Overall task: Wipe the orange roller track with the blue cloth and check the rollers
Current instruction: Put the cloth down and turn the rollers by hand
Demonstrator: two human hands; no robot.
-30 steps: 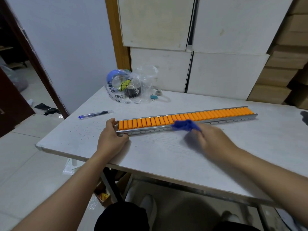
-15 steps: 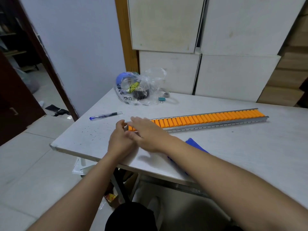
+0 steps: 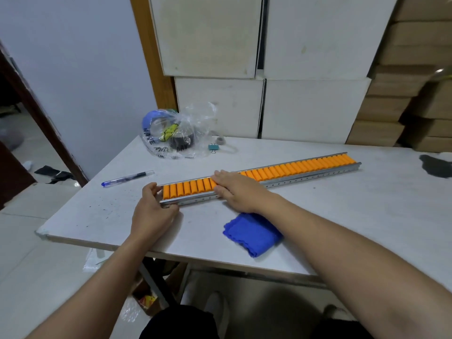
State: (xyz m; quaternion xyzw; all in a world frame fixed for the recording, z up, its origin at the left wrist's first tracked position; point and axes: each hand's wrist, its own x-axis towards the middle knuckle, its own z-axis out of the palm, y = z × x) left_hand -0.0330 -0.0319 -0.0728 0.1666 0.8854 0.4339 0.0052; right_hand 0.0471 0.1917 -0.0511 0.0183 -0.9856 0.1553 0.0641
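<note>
The orange roller track [image 3: 288,172], a long metal rail filled with several orange rollers, lies across the white table [image 3: 367,216]. My left hand [image 3: 152,206] grips the track's left end, thumb on the far edge. My right hand [image 3: 236,189] lies flat, fingers together, palm down on the rollers a little right of that end, holding nothing. The blue cloth [image 3: 253,232] lies folded on the table near the front edge, just under my right wrist and loose from both hands.
A blue pen [image 3: 127,178] lies left of the track. A clear plastic bag [image 3: 175,134] with tape rolls and a teal binder clip [image 3: 213,147] sit behind it. White boxes [image 3: 305,104] and cardboard cartons [image 3: 403,106] stand at the back. A dark rag [image 3: 436,166] lies far right.
My right hand let go of the blue cloth, which now rests on the table, went to the track's left end, and has since slid rightward along the rollers. My left hand stayed put.
</note>
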